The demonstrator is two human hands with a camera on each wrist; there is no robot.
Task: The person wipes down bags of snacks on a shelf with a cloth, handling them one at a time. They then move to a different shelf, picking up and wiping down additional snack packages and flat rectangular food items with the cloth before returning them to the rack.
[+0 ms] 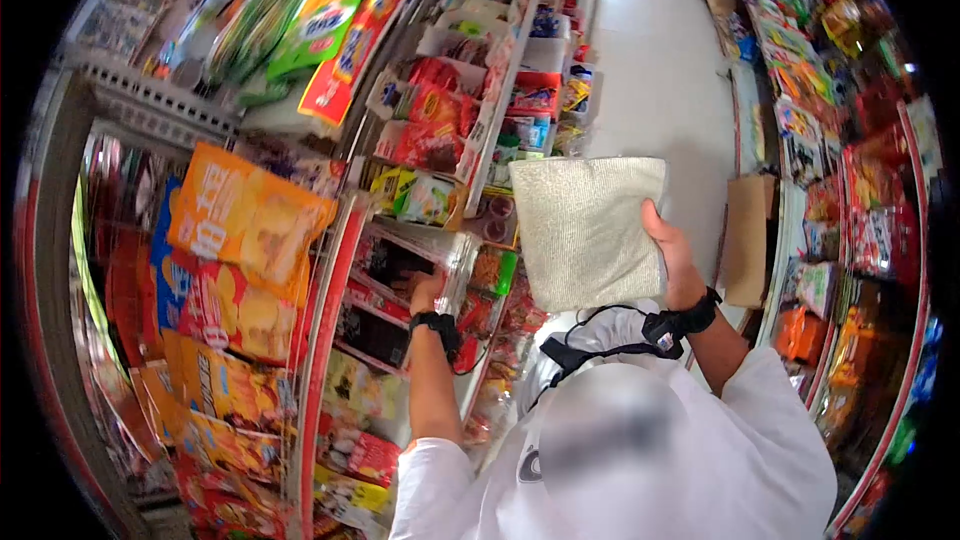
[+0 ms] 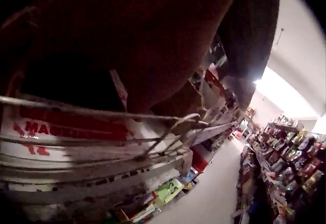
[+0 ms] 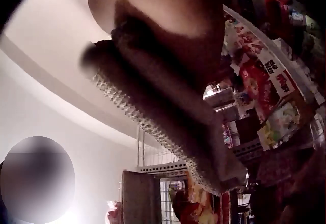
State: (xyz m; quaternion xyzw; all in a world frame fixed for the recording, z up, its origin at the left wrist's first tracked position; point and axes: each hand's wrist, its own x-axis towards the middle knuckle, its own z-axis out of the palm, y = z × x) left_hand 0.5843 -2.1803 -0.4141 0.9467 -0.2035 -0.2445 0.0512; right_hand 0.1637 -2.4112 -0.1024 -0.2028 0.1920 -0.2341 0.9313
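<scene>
A roughly square, apparently folded cloth (image 1: pixel 590 230), pale grey-beige and finely ribbed, is held up over the aisle floor (image 1: pixel 655 70). The right hand (image 1: pixel 677 255) pinches its right edge, thumb on the visible face, other fingers hidden behind. The left hand (image 1: pixel 425 292) is at a shelf box (image 1: pixel 455 265); whether its obscured fingers grip anything cannot be told.

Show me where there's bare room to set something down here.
The pale floor looks bare, bordered in the head view by the left shelves, right shelves, brown cardboard and the held cloth. Packets crowd both sides, leaving little room around the left hand.
</scene>
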